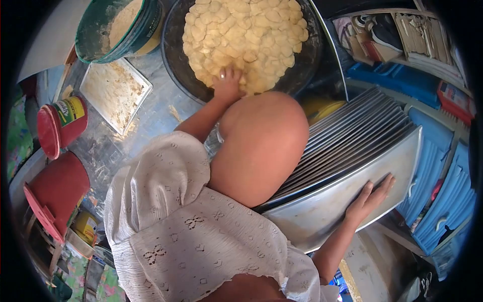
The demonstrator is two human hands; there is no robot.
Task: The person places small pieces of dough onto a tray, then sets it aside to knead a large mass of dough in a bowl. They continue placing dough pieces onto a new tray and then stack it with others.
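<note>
My left hand (pixel 229 86) reaches past my bent knee to the near edge of a large heap of pale yellow, rounded dough pieces (pixel 244 32). Its fingers are stretched out onto the pieces, and a ring shows on one of them. The heap fills most of a wide black basin (pixel 176 55). To the right, my right hand (pixel 370 197) lies flat, fingers extended, against the outer face of a metal baking tray (pixel 322 214). Behind that one, many thin trays (pixel 352 136) stand on edge, packed closely together.
A flour-dusted tray (pixel 114 93) lies at left below a green bucket (pixel 136 38) holding pale powder. Further left are a red labelled tub (pixel 63 123) and a tilted red container (pixel 63 186). Shelving with blue bags (pixel 448 191) lines the right side.
</note>
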